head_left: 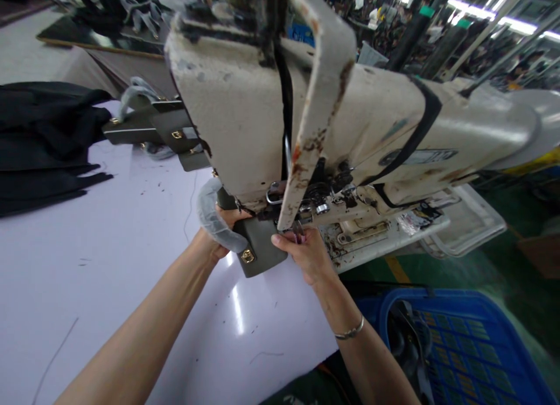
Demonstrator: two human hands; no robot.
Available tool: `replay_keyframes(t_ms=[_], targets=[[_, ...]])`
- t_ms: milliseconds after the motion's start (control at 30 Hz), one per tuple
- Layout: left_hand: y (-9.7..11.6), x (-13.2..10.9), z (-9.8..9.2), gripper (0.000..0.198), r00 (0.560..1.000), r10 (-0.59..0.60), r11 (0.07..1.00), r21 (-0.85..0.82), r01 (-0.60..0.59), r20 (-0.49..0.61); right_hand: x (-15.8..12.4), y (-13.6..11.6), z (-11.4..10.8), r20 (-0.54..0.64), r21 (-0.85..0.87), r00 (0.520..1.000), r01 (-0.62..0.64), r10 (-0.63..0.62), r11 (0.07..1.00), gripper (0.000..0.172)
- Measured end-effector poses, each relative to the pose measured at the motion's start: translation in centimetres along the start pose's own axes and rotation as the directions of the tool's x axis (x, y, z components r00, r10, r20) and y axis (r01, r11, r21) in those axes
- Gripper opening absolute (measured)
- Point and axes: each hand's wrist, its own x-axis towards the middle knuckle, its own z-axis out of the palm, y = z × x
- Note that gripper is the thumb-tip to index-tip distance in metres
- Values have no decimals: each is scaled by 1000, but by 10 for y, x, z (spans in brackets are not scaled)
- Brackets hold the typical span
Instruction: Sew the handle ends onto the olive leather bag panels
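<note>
Under the head of a worn white sewing machine (245, 125) lies an olive-green bag panel (265, 247) with a gold metal fitting (247, 256). A curved handle wrapped in translucent plastic (214, 215) loops from its left side. My left hand (224, 227) is closed on the panel's left side, partly hidden behind the handle. My right hand (308, 254) pinches the panel's right edge, thumb on top, close to the needle area. A small metal part shows by the right fingers; I cannot tell whether it belongs to the machine. The needle itself is hidden.
Similar olive bag pieces (168, 128) lie on the white table (144, 294) behind the machine's left side. Black fabric pieces (44, 142) are stacked at far left. A blue plastic basket (472, 346) holding dark pieces stands at lower right. A white tray (476, 224) sits beyond the machine bed.
</note>
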Motion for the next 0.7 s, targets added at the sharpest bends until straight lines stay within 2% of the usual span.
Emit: replay_keyframes(t_ms=[100, 367, 600, 700], targets=[[1, 7, -2, 40, 1000, -25, 1000, -2, 25, -1, 1, -1, 6, -41, 124, 998, -42, 47, 991, 38], [-1, 29, -17, 30, 998, -60, 995, -87, 57, -31, 8, 4, 22, -165, 139, 986, -16, 39, 990, 24], [-5, 47, -32, 29, 988, -95, 995, 1, 95, 118, -30, 9, 28, -101, 239, 980, -143, 171, 961, 23], [-10, 56, -39, 30, 982, -119, 993, 15, 118, 147, -42, 12, 32, -94, 264, 972, -182, 214, 947, 22]])
